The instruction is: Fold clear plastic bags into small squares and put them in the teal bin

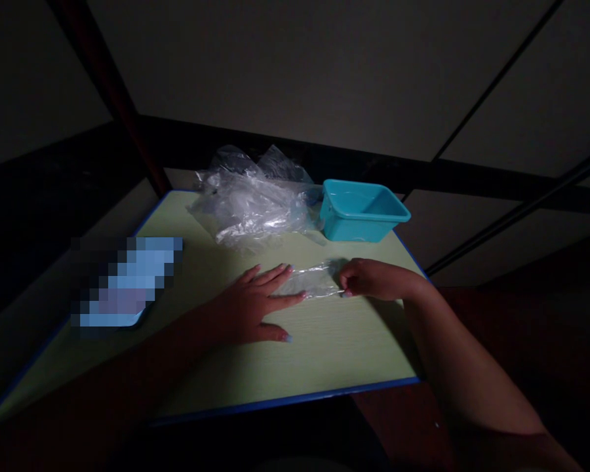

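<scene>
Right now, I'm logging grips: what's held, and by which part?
The right hand seems to pinch the flat clear plastic piece by its right end; the left hand rests open opposite.

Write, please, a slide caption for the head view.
Left hand spread, right hand curled, at a clear plastic piece on the table.

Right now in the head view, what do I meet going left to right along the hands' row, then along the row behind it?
Hands' row: pixelated blue object → left hand → clear plastic strip → right hand.
Row behind: crumpled clear plastic pile → teal bin.
</scene>
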The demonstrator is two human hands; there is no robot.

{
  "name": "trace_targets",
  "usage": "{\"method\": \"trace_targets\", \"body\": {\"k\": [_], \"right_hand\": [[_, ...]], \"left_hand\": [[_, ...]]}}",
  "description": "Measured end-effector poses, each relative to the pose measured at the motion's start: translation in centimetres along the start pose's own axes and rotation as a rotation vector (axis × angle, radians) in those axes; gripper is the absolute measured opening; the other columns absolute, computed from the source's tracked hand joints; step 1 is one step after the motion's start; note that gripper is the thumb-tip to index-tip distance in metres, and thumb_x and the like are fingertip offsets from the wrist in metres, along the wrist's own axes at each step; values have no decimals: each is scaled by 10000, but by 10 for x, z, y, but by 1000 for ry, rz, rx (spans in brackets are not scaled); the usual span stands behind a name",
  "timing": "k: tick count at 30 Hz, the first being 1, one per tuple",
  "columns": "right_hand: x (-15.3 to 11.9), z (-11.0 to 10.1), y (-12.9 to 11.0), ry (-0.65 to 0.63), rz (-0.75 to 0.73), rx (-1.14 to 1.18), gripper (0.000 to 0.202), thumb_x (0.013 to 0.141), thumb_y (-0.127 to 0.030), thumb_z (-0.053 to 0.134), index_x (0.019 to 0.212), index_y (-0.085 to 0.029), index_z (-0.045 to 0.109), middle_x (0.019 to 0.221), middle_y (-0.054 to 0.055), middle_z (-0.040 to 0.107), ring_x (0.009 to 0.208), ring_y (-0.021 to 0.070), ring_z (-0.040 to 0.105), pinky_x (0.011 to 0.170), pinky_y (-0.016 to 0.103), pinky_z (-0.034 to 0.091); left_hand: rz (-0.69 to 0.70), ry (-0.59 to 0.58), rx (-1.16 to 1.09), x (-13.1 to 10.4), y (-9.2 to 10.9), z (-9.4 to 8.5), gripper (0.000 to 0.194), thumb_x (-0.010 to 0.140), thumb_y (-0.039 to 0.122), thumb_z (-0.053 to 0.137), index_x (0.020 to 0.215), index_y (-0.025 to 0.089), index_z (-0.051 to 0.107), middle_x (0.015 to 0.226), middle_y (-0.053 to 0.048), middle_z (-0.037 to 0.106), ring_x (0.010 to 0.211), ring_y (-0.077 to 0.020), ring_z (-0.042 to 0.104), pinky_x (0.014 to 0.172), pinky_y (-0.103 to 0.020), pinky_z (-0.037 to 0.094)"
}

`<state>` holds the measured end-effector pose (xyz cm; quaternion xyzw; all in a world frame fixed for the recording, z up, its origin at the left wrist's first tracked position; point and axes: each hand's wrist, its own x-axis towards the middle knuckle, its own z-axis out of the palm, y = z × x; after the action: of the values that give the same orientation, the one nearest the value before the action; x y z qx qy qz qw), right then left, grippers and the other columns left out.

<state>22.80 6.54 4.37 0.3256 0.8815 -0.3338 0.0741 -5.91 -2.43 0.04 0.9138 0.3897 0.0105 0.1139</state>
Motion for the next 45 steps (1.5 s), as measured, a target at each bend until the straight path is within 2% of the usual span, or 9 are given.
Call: {"method": "trace_targets", "body": {"k": [4, 9, 14, 19, 27, 32, 35, 40, 45], "right_hand": [[-3, -3, -1, 24, 63, -63, 104, 801, -139, 559, 709, -167, 598, 702, 14, 572, 680, 144, 495, 631, 270, 363], [-10, -7, -7, 83, 0, -1, 49, 838, -189, 560, 816, -177, 602, 838, 32, 617, 793, 163, 531, 727, 284, 414], [-7, -4, -4, 19, -40, 52, 161, 801, -311, 660, 859, -171, 606, 850, 26, 617, 775, 156, 539, 696, 270, 420], [-2, -2, 3, -37, 2, 19, 51, 793, -194, 599, 752, -165, 610, 739, 11, 601, 701, 142, 525, 652, 261, 401], [-12, -9, -2, -9, 42, -39, 92, 804, -158, 521, 781, -163, 610, 800, 49, 627, 739, 162, 545, 676, 288, 420], [-17, -13, -5, 31, -36, 49, 136, 865, -271, 514, 847, -154, 581, 836, 55, 613, 770, 169, 539, 706, 308, 426], [-15, -10, -7, 48, -24, 87, 253, 817, -362, 627, 944, -149, 575, 864, 48, 610, 773, 170, 538, 684, 297, 422], [-7, -2, -9, 4, 7, 17, 72, 773, -191, 648, 786, -175, 579, 792, 12, 591, 722, 140, 519, 655, 265, 402], [-10, -6, -10, 99, -46, 44, 43, 821, -154, 551, 796, -178, 575, 806, 23, 609, 747, 147, 533, 690, 280, 411]], "left_hand": [[4, 9, 5, 0, -1, 0, 735, 842, 736, 431, 1481, 422, 247, 1605, -99, 42, 1459, -354, 145, 1110, -592, 163], [9, -3, -13, 0, -3, 1, 739, 838, 746, 421, 1480, 434, 231, 1605, -90, 42, 1459, -362, 134, 1104, -611, 160], [8, 17, -20, -1, -3, 2, 741, 832, 756, 413, 1478, 438, 239, 1605, -89, 51, 1457, -358, 148, 1108, -605, 158], [-1, 1, -1, 0, -2, 2, 741, 834, 743, 437, 1478, 433, 242, 1605, -93, 60, 1463, -343, 137, 1111, -590, 163], [13, -42, -28, -2, -3, -4, 721, 852, 713, 451, 1481, 441, 224, 1602, -85, 7, 1463, -363, 98, 1111, -611, 133], [4, -45, -16, -2, -2, -3, 734, 841, 728, 449, 1479, 442, 227, 1604, -76, 10, 1462, -364, 104, 1112, -615, 128], [3, -40, -17, -1, -3, -1, 740, 837, 733, 448, 1480, 435, 233, 1602, -79, 13, 1459, -371, 111, 1111, -615, 132], [20, -12, -34, -2, -5, 0, 742, 838, 737, 441, 1481, 434, 228, 1601, -82, 33, 1461, -366, 116, 1113, -608, 135], [6, -22, -35, -2, -4, -1, 731, 844, 720, 456, 1478, 438, 227, 1604, -61, 25, 1458, -367, 132, 1117, -600, 133]]}}
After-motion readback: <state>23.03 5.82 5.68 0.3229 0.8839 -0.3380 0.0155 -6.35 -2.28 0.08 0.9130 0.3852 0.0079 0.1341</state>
